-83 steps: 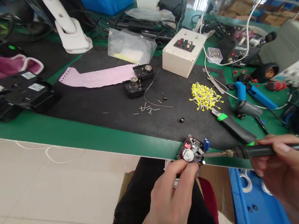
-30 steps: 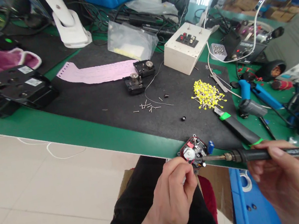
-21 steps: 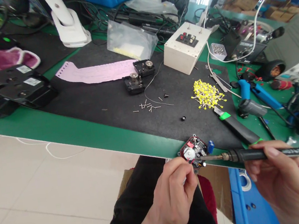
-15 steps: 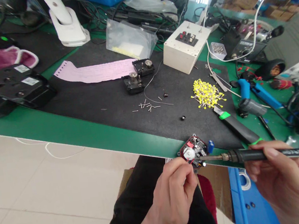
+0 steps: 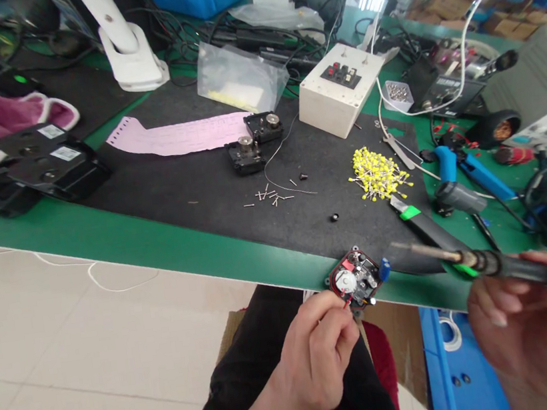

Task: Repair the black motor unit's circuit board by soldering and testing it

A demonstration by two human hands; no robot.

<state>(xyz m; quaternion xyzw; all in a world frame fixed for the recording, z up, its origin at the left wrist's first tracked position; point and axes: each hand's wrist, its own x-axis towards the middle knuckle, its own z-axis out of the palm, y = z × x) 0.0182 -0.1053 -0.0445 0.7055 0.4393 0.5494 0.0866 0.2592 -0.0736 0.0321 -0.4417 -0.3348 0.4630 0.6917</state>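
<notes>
A small gear-and-circuit assembly (image 5: 361, 279) with a white round gear, a red rim and a blue part at its side sits at the bench's front edge. My left hand (image 5: 318, 354) is closed at its lower left, the fingertips pinching a thin red wire (image 5: 347, 302) that runs into the assembly. In my right hand (image 5: 536, 325) is a soldering iron (image 5: 493, 265), gripped by its dark handle. The iron's blurred tip points left, in the air to the right of the assembly and apart from it. A green-and-black utility knife (image 5: 426, 233) lies behind the iron.
Yellow-headed components (image 5: 379, 173) lie piled on the black mat (image 5: 177, 201), with loose metal pins (image 5: 267, 196) further left. Two black gear housings (image 5: 247, 155) rest by a pink paper strip (image 5: 178, 137). A beige switch box (image 5: 339, 92) stands behind. Below right is a blue bin (image 5: 439, 371).
My right hand has drawn the soldering iron back to the right and slightly up, its tip leaving the assembly. My left hand stays almost in place, pinching the wire.
</notes>
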